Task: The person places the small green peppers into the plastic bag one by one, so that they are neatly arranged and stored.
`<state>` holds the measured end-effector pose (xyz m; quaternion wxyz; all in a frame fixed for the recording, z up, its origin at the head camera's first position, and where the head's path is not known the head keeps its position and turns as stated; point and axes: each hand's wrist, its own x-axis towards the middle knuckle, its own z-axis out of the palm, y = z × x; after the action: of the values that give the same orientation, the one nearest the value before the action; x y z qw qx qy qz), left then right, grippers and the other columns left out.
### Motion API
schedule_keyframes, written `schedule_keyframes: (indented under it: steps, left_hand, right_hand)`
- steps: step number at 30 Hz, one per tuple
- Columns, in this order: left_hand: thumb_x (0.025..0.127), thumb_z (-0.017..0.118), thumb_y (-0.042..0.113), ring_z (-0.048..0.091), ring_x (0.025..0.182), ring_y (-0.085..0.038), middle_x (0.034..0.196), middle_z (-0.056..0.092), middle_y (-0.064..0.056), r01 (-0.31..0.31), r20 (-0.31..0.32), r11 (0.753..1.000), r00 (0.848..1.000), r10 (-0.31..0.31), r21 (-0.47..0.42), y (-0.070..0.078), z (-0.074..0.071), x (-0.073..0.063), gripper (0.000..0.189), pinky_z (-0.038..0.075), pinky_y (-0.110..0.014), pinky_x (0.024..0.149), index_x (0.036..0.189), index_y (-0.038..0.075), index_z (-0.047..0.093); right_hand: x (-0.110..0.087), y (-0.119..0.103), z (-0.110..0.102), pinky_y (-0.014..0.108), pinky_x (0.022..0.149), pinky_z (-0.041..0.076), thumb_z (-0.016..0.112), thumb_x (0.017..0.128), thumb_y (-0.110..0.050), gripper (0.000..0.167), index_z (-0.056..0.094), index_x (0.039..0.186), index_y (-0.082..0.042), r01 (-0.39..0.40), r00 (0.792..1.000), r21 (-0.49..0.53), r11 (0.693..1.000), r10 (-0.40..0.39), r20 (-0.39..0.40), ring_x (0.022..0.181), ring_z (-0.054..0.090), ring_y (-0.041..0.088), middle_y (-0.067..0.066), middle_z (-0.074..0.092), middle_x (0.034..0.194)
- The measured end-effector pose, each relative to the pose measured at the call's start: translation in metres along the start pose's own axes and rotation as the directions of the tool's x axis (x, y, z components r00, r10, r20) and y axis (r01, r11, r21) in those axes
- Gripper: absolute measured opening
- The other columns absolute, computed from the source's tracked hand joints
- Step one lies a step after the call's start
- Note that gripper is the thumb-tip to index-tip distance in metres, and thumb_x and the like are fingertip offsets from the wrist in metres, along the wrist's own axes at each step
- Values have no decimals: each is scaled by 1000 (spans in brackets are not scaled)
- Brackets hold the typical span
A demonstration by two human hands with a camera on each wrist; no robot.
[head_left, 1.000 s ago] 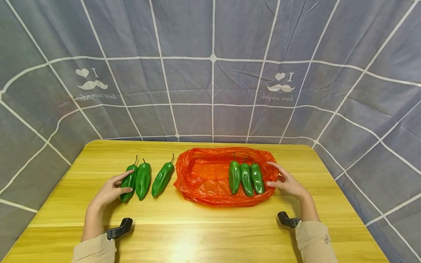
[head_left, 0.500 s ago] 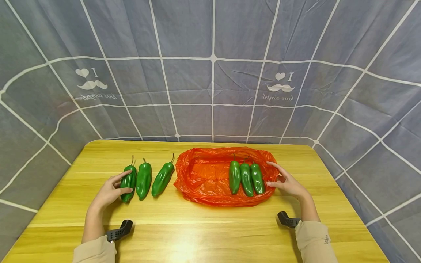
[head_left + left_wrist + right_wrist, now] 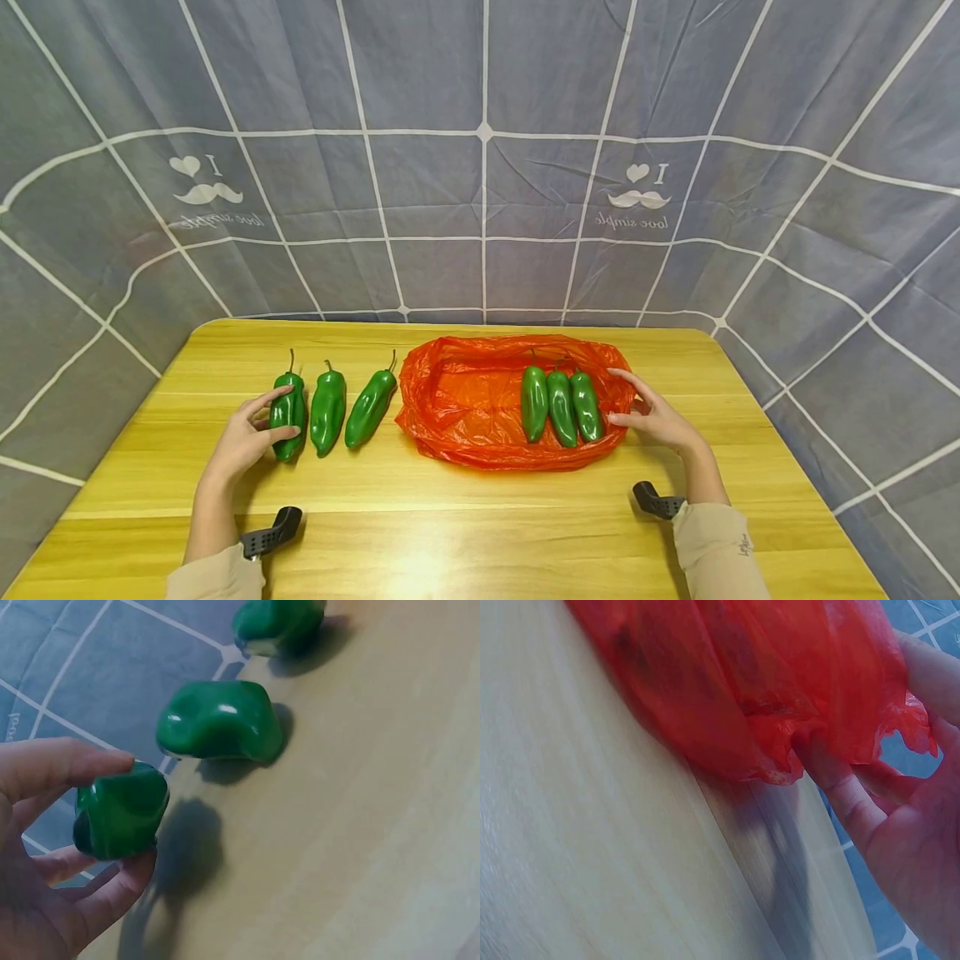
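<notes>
My left hand (image 3: 238,442) grips the leftmost green pepper (image 3: 288,417) between thumb and fingers, its stem pointing away from me. In the left wrist view this pepper (image 3: 124,814) shows end-on, with a shadow on the table beside it. A second green pepper (image 3: 327,414) and a third green pepper (image 3: 371,410) lie to its right. My right hand (image 3: 663,419) holds the right edge of a red plastic bag (image 3: 480,458), which is spread open. Three green peppers (image 3: 561,408) lie side by side in the bag's right part. The right wrist view shows my fingers at the crinkled bag edge (image 3: 776,769).
The wooden table (image 3: 360,533) has rounded far corners. A grey-blue cloth (image 3: 420,200) with white lines hangs behind and along both sides. A black wrist mount (image 3: 273,533) sits on the left forearm and another black mount (image 3: 657,502) on the right.
My left hand has shifted the leftmost pepper a little to the left, away from its neighbour, and its stem has swung left. The right hand and the bag have stayed put.
</notes>
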<state>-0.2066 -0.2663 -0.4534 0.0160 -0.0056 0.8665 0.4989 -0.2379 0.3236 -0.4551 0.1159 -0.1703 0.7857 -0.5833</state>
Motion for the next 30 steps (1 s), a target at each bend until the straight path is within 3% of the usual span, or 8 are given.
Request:
schedule_keyframes:
  steps: [3, 6, 9, 12, 18, 26, 30]
  left_hand:
    - [80, 68, 7, 52, 101, -45, 124, 36, -24, -11, -38, 1000, 999, 10, -8, 5, -1, -1, 66, 47, -22, 68, 137, 3, 37]
    - [80, 69, 10, 58, 94, -27, 122, 37, -19, -12, -57, 999, 998, 10, -41, 11, -2, -3, 65, 48, -20, 66, 138, 7, 38]
    - [81, 69, 13, 57, 86, -5, 126, 35, -17, -11, -51, 997, 999, 8, -74, 17, -2, -4, 66, 48, -19, 67, 139, 11, 38]
    - [81, 70, 15, 54, 81, 7, 129, 33, -17, -18, -37, 993, 999, 14, -118, 23, -1, -4, 67, 48, -18, 67, 140, 12, 38]
    - [81, 70, 13, 57, 85, 4, 133, 28, -16, -50, -2, 976, 999, 51, -210, 40, 5, -3, 67, 49, -19, 68, 140, 13, 38]
    - [80, 71, 13, 57, 86, 1, 131, 30, -16, -71, 41, 971, 996, 82, -227, 60, 23, 3, 66, 51, -23, 70, 138, 10, 40]
    - [79, 72, 14, 55, 98, -21, 136, 29, -18, -67, 72, 975, 994, 84, -214, 69, 36, 6, 67, 51, -26, 69, 138, 11, 41]
  right_hand:
    - [0, 1, 0, 20, 84, 45, 64, 83, -1, 72, 24, 142, -5, -1, 1000, -8, 1000, 1, -1, 112, 50, 19, 25, 25, 141]
    - [0, 1, 0, 20, 84, 45, 64, 83, -1, 71, 24, 142, -4, 1, 1000, -20, 1000, -1, -2, 111, 51, 20, 26, 25, 141]
    - [0, 2, -1, 20, 84, 46, 64, 83, -1, 71, 24, 142, -4, 3, 1000, -23, 1000, -3, 3, 110, 51, 22, 28, 26, 140]
    - [0, 2, -1, 20, 83, 46, 63, 83, 0, 71, 23, 142, -4, 1, 1000, -17, 1000, -1, 6, 108, 52, 25, 29, 27, 139]
    - [0, 1, 0, 21, 82, 47, 62, 84, 1, 72, 22, 142, -4, -4, 1000, -1, 1000, 4, 13, 107, 53, 27, 30, 26, 139]
    - [0, 2, 0, 20, 81, 47, 63, 83, -1, 72, 23, 143, -5, -6, 1000, -36, 999, 6, 1, 105, 54, 29, 29, 27, 138]
    - [0, 2, 0, 20, 83, 46, 64, 83, 0, 72, 23, 142, -5, -2, 1000, -34, 999, 2, -2, 107, 53, 29, 29, 27, 139]
